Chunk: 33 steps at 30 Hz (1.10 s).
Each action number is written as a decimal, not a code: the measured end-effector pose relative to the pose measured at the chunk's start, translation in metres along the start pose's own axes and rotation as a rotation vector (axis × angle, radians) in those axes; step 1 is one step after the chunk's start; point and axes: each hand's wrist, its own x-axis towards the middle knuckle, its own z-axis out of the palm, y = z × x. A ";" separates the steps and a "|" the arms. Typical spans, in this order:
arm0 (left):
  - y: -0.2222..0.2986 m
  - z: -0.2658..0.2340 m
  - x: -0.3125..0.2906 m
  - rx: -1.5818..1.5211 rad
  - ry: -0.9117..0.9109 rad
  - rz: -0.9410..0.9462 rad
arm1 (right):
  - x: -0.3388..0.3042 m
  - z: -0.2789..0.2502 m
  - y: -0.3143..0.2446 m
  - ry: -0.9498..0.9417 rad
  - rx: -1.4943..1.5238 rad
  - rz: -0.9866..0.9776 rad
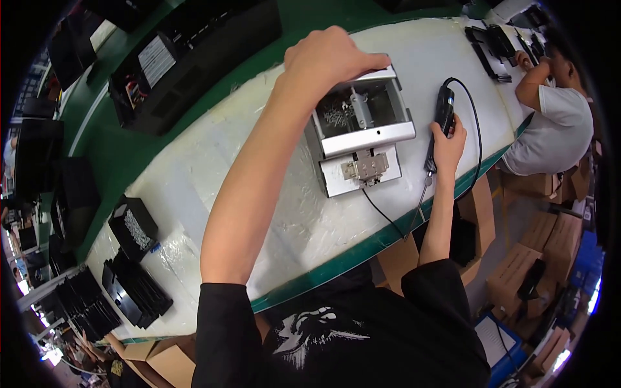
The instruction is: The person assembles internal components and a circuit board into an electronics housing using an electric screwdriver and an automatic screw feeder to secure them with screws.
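A white and silver screw feeder (369,140) stands on the table in front of me, with loose screws (336,115) in its dark, open-topped bin. My left hand (326,57) reaches over to its far edge. The thumb lies along the top rim there; the other fingers curl down and are partly hidden. At the feeder's near side is a metal block (369,168), and a thin dark cable runs from it to the table edge. To the right, my right hand (449,143) is closed round a black electric screwdriver (445,107), whose cord loops to the right.
A black bin of screws (134,226) and stacked black plastic parts (136,288) stand on the table at left. A co-worker (553,123) sits at far right beside more black parts (491,48). Open cardboard boxes (482,220) stand below the green table edge.
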 end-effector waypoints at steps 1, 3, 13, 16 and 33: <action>0.000 0.002 0.001 0.030 0.040 0.006 | 0.001 0.000 -0.001 -0.004 -0.016 0.005; 0.002 0.012 -0.008 0.075 0.100 0.016 | -0.003 -0.002 0.009 -0.002 -0.022 -0.007; -0.060 0.038 -0.045 -0.615 0.412 0.328 | 0.003 0.000 0.018 -0.008 -0.004 -0.002; -0.068 0.063 -0.071 -1.041 0.496 0.400 | 0.003 0.000 0.012 -0.020 -0.007 0.007; -0.035 0.176 -0.128 -1.166 0.903 0.099 | 0.004 0.000 0.013 0.006 -0.010 -0.001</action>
